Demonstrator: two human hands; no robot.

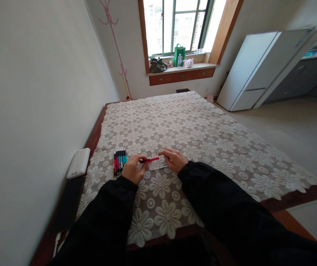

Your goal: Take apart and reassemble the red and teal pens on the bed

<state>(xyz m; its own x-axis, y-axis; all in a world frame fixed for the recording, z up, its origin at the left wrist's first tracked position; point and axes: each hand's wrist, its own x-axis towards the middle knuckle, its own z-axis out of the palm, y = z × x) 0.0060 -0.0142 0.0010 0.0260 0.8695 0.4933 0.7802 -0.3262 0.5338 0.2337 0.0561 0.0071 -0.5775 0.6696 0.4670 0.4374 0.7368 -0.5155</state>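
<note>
My left hand (134, 169) pinches a red and black pen (150, 160) between thumb and fingers, its red end pointing right. Close to that end is my right hand (174, 160), fingers curled inward; whatever they may hold is too small to make out. Below the pen, a thin whitish, clear strip (158, 168) lies near the right hand, its kind unclear. Just left of my left hand, several pens (120, 159) in black, red and teal lie side by side on the lace tablecloth (161, 184), tips away from me.
At the table's left edge by the wall lie a white power bank-like box (78, 163) and a dark flat slab (67, 205) with a white cable (57, 242). Beyond the table stand a pink coat rack (114, 35), a windowsill with bags (179, 55) and a white fridge (255, 70).
</note>
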